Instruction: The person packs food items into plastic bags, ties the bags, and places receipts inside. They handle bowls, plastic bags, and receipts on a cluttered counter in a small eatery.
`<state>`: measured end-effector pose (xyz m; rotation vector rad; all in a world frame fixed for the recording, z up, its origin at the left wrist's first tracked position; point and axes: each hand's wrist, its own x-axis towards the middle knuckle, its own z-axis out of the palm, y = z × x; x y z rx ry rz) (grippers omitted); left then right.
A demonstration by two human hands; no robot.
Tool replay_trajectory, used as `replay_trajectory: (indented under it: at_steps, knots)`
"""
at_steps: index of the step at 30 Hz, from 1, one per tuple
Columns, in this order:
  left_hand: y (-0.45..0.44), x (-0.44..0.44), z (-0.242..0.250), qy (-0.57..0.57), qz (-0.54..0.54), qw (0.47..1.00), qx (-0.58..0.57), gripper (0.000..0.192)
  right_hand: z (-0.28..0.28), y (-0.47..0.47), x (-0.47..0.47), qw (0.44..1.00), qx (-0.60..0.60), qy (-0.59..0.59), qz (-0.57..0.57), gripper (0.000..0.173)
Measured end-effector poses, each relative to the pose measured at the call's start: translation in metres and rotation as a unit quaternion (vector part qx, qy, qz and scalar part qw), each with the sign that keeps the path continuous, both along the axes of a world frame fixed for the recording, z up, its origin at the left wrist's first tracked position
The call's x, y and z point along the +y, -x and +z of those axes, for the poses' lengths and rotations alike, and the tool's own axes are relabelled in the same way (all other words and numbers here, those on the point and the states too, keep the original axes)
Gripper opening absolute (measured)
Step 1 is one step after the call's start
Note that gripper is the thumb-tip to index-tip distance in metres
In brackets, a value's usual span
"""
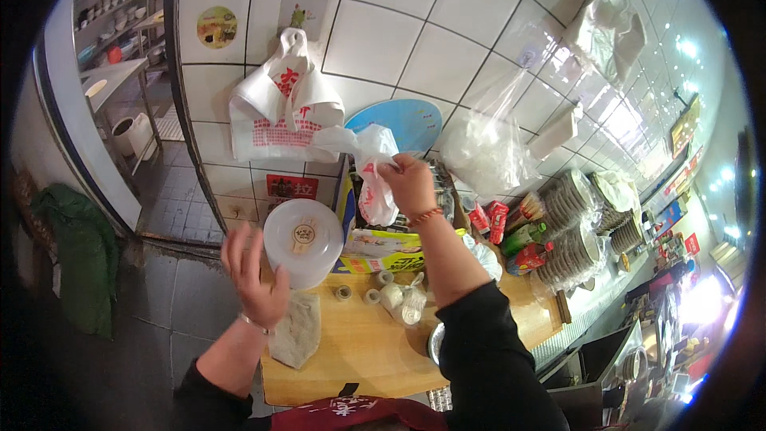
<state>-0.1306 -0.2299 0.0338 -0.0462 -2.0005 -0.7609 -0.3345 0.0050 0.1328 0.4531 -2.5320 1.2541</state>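
Note:
My right hand (415, 184) grips a white plastic carrier bag (377, 146) with red print. The bag hangs crumpled from my fingers above an open yellow cardboard box (383, 254). Packed items fill the box, though I cannot tell what they are. To the left, my left hand (254, 284) has its fingers spread and holds nothing. Right beside it is a round, translucent white plastic container (306, 263) with a sticker on its lid. Whether the left fingers touch the container is not clear. A grey cloth (296, 332) lies on the wooden table (353, 359) below.
White carrier bags (281, 126) hang on the tiled wall. Small rolls (343, 293) and a knotted plastic bag (410, 304) lie on the table. Drink cans (497, 221), bottles (526, 239) and wrapped bowl stacks (568, 251) stand at right. A doorway (185, 191) opens at left.

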Motion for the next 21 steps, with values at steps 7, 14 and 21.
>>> replay_trajectory:
  at_steps: [7,14,21]
  knots:
    - [0.070,0.060,0.117,-0.189,-0.131,0.973,-0.028,0.065,0.072,-0.095,0.061,0.981,-0.037,0.010,0.191,0.025]
    - [0.030,0.086,0.141,-0.538,-0.507,0.595,-0.314,0.007,0.067,-0.148,0.201,0.996,-0.033,-0.081,0.011,0.025]
    - [-0.045,0.191,0.165,-0.499,-0.575,0.481,-0.434,0.018,0.074,-0.285,0.220,0.910,0.375,0.038,0.173,0.046]
